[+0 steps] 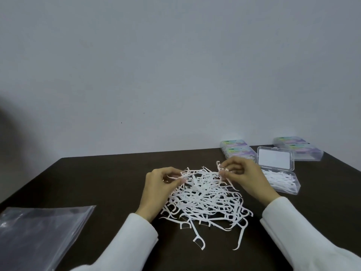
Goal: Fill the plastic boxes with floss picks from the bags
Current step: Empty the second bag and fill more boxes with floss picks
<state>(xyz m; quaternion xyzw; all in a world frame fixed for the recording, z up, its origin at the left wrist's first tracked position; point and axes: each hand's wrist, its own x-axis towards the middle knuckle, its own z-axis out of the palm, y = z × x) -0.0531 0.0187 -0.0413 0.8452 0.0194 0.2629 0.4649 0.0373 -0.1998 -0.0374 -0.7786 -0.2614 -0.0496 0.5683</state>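
A loose pile of white floss picks (pixel 205 200) lies spread on the dark table (pixel 97 178). My left hand (pixel 158 186) pinches a few picks at the pile's far left side. My right hand (pixel 244 175) pinches picks at the pile's far right side, fingers curled round them. An open clear plastic box (pixel 281 180) sits just right of my right hand, partly filled with picks, its lid (pixel 275 161) lying flat behind it. A flat clear plastic bag (pixel 37 233) lies at the near left.
Closed clear boxes with coloured labels stand at the back: one stack (pixel 237 150) behind my right hand, another (pixel 298 148) at the far right. A plain grey wall rises behind the table's far edge. White sleeves cover both forearms.
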